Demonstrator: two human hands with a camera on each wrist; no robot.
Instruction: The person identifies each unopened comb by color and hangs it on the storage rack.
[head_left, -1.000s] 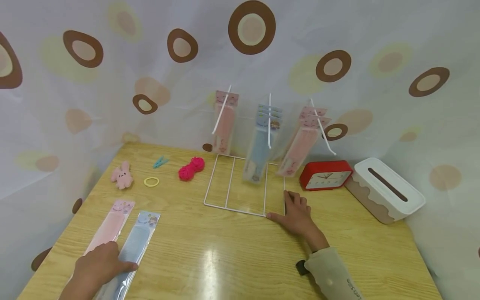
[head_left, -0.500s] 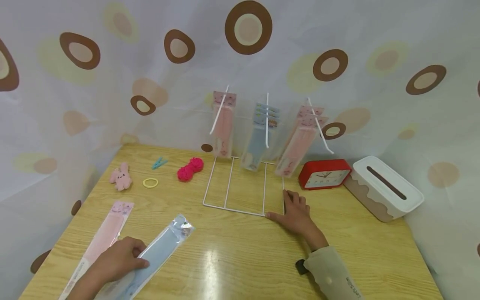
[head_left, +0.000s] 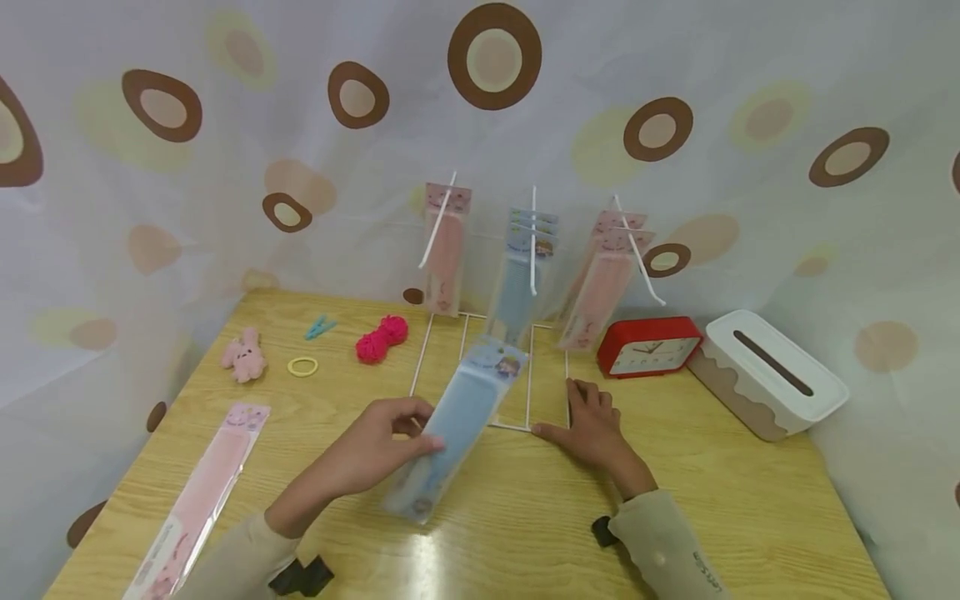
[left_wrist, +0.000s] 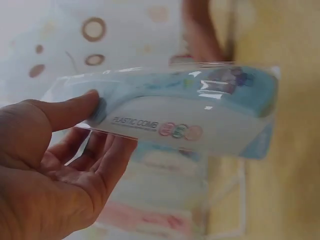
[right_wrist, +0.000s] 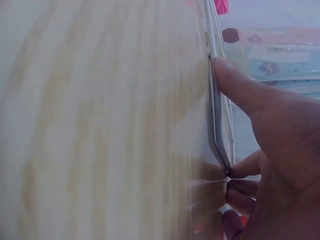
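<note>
My left hand point(head_left: 375, 446) pinches a blue plastic comb point(head_left: 465, 417) in a clear packet between thumb and fingers. The packet hangs tilted over the front of a white wire display rack point(head_left: 422, 354), its printed top toward the middle hook point(head_left: 533, 271). "Plastic comb" lettering shows on the packet's back in the left wrist view. My right hand point(head_left: 592, 429) holds the rack's front right corner, thumb at the front bar and fingers at the side bar. Blue comb packets point(head_left: 517, 287) hang on the middle hook. Pink packets point(head_left: 448, 250) hang on the left hook, more pink packets point(head_left: 603, 287) on the right.
A pink comb packet point(head_left: 198, 500) lies at front left. Behind it are a pink plush toy point(head_left: 245, 357), yellow ring point(head_left: 303, 367), blue clip point(head_left: 320, 326) and pink yarn point(head_left: 382, 339). A red clock point(head_left: 651, 346) and tissue box point(head_left: 776, 375) stand right of the rack.
My left hand has lifted the blue comb packet off the table at the left and carried it right and up to the rack. The right hand stays at the rack corner.
</note>
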